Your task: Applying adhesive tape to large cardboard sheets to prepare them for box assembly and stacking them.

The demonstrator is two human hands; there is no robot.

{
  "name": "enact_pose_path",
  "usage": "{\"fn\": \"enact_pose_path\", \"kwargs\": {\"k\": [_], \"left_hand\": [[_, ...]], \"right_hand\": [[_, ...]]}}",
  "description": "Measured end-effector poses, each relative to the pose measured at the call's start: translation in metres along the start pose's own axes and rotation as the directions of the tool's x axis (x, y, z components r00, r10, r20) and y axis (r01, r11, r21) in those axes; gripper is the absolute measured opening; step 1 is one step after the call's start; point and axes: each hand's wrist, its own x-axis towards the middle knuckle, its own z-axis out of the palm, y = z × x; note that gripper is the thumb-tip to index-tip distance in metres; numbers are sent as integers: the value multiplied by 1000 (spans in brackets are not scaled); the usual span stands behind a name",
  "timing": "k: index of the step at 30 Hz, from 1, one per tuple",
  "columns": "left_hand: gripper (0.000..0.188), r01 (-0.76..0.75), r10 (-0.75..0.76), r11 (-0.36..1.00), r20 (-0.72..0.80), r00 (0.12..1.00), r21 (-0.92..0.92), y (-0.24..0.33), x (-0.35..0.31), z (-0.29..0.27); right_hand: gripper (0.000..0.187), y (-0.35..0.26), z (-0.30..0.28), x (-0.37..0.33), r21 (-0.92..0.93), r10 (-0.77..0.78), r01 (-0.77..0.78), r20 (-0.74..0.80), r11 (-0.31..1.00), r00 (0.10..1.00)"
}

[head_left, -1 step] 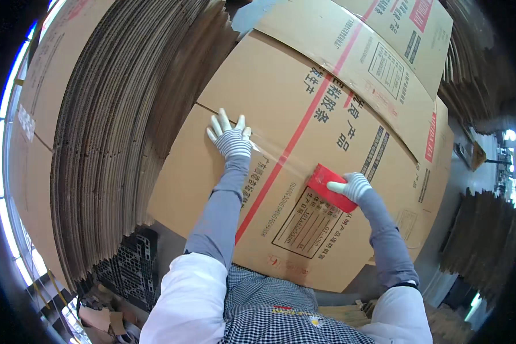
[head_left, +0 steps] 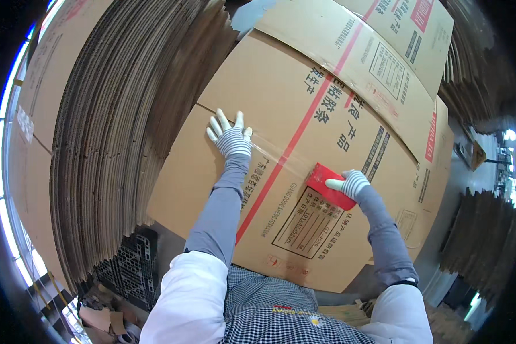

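Observation:
A large flat brown cardboard carton with a red stripe and dark print lies before me. My left hand, in a white-tipped striped glove, rests flat on its left part with fingers spread, beside a slit in the board. A clear strip of tape runs across the carton from near that hand toward a red tape dispenser. My right hand, gloved alike, grips the dispenser with its thumb on top. The dispenser sits low over the carton's printed box; its underside is hidden.
A tall stack of flattened cartons rises at left, close to the left arm, with a black plastic pallet by its foot. More cardboard sheets overlap the carton's far side. Other cardboard stacks stand at right.
My right hand and the tape dispenser have shifted very slightly up and to the left. My left hand stays in place.

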Motion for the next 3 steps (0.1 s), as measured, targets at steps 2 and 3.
{"fn": "enact_pose_path", "kwargs": {"k": [2,3], "left_hand": [[80,43,-64,987,-139,988,-152,-4,11,2],[100,63,-150,951,-275,950,-302,-9,17,3]], "right_hand": [[79,1,-5,14,20,39,-39,22,999,999],[73,-1,-8,18,41,68,-70,37,997,997]]}}
